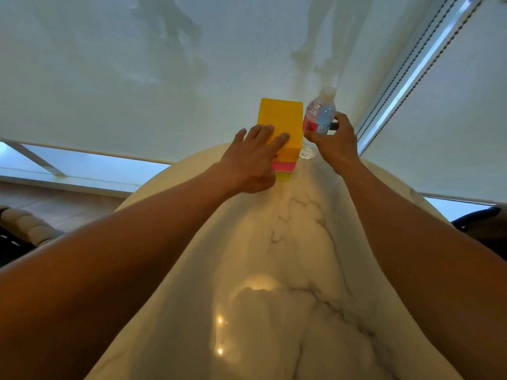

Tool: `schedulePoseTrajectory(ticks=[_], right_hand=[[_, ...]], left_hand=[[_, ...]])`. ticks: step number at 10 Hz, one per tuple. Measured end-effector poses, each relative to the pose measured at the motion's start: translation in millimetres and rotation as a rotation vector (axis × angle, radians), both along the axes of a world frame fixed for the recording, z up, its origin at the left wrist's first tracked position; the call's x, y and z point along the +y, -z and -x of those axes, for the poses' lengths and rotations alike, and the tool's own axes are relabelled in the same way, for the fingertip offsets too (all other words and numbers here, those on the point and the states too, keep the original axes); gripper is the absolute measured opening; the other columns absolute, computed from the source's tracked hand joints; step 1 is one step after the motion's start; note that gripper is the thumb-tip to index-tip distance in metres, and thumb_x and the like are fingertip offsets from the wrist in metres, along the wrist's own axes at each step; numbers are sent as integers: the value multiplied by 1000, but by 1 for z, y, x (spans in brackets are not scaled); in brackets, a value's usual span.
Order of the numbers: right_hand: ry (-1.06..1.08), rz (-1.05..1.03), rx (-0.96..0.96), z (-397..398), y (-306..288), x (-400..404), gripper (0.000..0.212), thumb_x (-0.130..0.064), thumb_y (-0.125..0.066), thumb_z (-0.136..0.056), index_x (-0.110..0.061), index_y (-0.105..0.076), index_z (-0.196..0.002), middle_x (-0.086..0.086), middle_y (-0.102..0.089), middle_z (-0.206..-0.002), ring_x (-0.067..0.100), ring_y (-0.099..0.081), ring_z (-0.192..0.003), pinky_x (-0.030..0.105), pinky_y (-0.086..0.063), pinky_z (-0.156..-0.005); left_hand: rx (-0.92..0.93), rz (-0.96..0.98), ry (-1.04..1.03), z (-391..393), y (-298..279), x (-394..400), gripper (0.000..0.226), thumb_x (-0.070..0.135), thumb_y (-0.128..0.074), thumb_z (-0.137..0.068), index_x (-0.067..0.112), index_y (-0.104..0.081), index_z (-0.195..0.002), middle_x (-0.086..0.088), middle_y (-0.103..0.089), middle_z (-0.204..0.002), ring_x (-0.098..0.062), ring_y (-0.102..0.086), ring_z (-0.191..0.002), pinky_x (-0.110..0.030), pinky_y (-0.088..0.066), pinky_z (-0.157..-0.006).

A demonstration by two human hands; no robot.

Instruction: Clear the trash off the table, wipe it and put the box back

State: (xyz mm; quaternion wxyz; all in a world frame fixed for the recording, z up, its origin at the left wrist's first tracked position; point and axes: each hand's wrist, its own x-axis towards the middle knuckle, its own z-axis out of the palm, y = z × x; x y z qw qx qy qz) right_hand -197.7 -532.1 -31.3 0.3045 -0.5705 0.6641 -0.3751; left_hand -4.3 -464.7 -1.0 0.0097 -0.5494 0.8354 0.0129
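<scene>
Two bare arms stretched forward over a white marble table [274, 270], grey-veined and glossy, with ceiling lights mirrored near its near edge. At far left, beyond the table's left edge, a padded chair back [24, 223] over wooden floor, below a low strip of window. Left hand [253, 157] laid flat on the box [282, 124], fingers straight and spread across its yellow top and near face, gripping nothing, only pressing. Box upright at the table's far edge, close to the middle, yellow above, with a pink band and a paler yellow band at its base. Just beside it on the right, touching or nearly so, a clear plastic water bottle [319, 116] with a white cap and a red-and-blue label, leaning slightly right, its base on the marble at the far edge. Right hand [336, 141] curled around the bottle's right side, thumb and fingers wrapping the label. Behind everything, pale roller blinds [137, 78] drawn down, with a beaded cord [411, 67] hanging at right. Dark chair edge [477, 218] past the table's right edge.
</scene>
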Motion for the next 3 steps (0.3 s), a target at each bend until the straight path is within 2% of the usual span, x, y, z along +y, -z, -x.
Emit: schedulePoseTrajectory(ticks=[1, 2, 3], right_hand=[[26, -147, -3, 0, 0, 17, 83, -29, -77, -78, -13, -31, -145, 8, -50, -138, 21, -50, -123, 30, -43, -97], [69, -264, -44, -4, 5, 46, 85, -31, -74, -78, -12, -29, -147, 11, -45, -143, 25, -46, -128, 41, -41, -106], [48, -309, -8, -13, 6, 84, 77, -31, -73, -79, -10, -37, -144, 11, -46, -143, 26, -47, -128, 40, -41, -105]], left_hand=[[30, -30, -6, -2, -10, 9, 74, 36, -51, -89, 23, -13, -151, -12, -14, -155, -33, -16, -142, -46, -19, -115], [100, -30, -32, -8, -14, 34, 72, 37, -51, -91, 23, -13, -151, -11, -11, -158, -32, -15, -143, -44, -21, -114], [190, -48, -63, -14, -14, 71, 68, 33, -53, -90, 22, -22, -149, -11, -19, -156, -31, -21, -141, -44, -28, -110]])
